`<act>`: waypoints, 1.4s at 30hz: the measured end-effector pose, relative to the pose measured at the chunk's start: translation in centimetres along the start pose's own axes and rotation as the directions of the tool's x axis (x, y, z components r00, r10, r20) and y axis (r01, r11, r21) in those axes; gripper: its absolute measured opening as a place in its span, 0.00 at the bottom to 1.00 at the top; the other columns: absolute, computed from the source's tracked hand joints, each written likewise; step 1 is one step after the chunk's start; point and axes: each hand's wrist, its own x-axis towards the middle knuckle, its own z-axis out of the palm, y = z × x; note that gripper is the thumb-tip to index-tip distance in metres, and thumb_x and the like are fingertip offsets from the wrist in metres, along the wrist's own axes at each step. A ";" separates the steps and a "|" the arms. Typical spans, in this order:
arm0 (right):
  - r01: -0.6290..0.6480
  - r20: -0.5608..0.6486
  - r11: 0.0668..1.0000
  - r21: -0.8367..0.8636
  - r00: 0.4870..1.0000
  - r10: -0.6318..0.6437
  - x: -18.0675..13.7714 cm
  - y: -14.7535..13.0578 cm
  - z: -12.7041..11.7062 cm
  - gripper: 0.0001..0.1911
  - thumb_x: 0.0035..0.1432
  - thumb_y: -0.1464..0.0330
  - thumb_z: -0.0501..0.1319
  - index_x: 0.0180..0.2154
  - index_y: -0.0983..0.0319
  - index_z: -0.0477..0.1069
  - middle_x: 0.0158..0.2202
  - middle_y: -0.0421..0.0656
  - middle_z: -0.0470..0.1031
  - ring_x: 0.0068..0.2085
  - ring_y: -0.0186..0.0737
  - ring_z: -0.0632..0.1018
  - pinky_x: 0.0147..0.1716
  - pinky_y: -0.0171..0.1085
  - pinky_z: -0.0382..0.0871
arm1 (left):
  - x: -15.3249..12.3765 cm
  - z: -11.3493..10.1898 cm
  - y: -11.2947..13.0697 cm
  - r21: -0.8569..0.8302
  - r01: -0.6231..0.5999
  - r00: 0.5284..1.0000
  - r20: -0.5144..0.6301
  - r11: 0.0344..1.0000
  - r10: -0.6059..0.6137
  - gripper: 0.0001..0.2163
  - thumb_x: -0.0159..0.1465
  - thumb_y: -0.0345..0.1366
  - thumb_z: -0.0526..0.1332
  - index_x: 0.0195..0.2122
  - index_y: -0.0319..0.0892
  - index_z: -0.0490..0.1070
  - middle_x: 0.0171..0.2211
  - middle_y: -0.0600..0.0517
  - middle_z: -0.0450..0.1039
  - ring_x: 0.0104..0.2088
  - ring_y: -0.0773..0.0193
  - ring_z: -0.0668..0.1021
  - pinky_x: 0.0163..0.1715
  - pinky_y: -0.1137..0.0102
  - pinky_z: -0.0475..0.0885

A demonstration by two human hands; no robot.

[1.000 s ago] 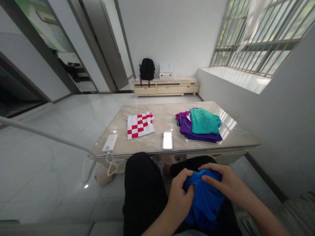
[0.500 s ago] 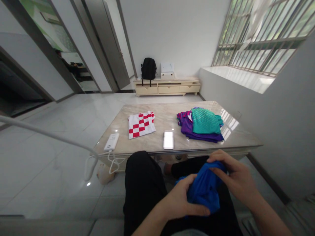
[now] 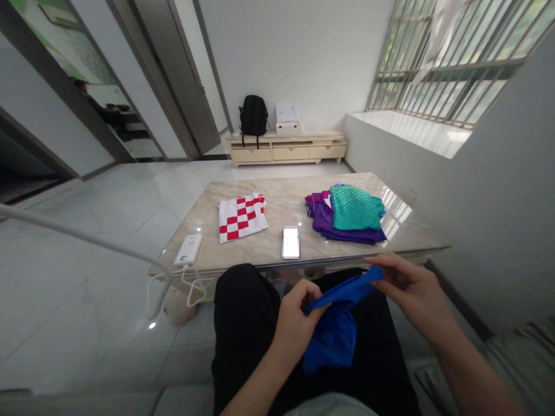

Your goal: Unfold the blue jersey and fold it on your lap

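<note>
The blue cloth is over the person's lap, in front of the table and lower than its top. Both hands hold it. The left hand pinches one end of its upper edge between thumb and fingers, and the right hand pinches the other end with the fingertips pressed together on the fabric. Between the two hands this edge is stretched almost straight, so the long axis of the cloth runs from lower left to upper right. The rest of the cloth hangs down loose and crumpled just under the left hand, so the larger part of it is nearer to that hand.

On the table I count one red and white checked shirt, folded, on the left side; one white phone near the front edge in the middle; and one white power bank at the left front corner with a cable. On the right side there is one pile with a green garment lying on top of purple clothes.
</note>
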 end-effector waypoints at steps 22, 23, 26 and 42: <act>-0.285 0.252 0.952 -0.117 0.918 0.306 0.4 1.1 -0.7 0.19 0.53 0.60 0.72 0.45 0.61 0.80 0.36 0.44 0.83 0.35 0.43 0.82 0.35 0.38 0.78 | -0.6 -0.8 1.2 -0.161 0.019 1.000 0.011 0.987 -0.017 0.05 0.57 0.29 0.70 0.33 0.42 0.76 0.33 0.54 0.74 0.34 0.63 0.75 0.34 0.72 0.68; -0.291 0.254 0.953 -0.081 0.919 0.302 0.4 0.8 -0.9 0.20 0.51 0.59 0.73 0.44 0.62 0.80 0.36 0.45 0.83 0.35 0.43 0.82 0.35 0.37 0.78 | -0.6 -0.8 1.2 -0.154 0.016 1.000 0.010 0.988 -0.015 0.05 0.57 0.30 0.70 0.33 0.42 0.76 0.33 0.54 0.74 0.33 0.63 0.75 0.34 0.72 0.67; -0.283 0.215 0.959 0.003 0.937 0.276 0.5 0.3 -1.2 0.20 0.51 0.55 0.74 0.40 0.62 0.82 0.35 0.47 0.83 0.34 0.44 0.82 0.34 0.38 0.78 | -0.7 -0.8 1.2 -0.143 0.012 1.000 -0.002 0.990 -0.012 0.04 0.58 0.31 0.70 0.33 0.42 0.76 0.32 0.53 0.74 0.33 0.63 0.75 0.34 0.71 0.67; 0.132 0.022 0.870 -0.475 0.990 -0.138 0.1 0.8 -1.9 0.10 0.62 0.59 0.67 0.44 0.52 0.83 0.41 0.39 0.85 0.38 0.44 0.84 0.40 0.40 0.80 | -0.5 -1.0 1.3 0.036 -0.050 0.998 -0.034 0.998 0.051 0.05 0.58 0.29 0.71 0.34 0.44 0.79 0.33 0.54 0.77 0.33 0.63 0.75 0.35 0.71 0.67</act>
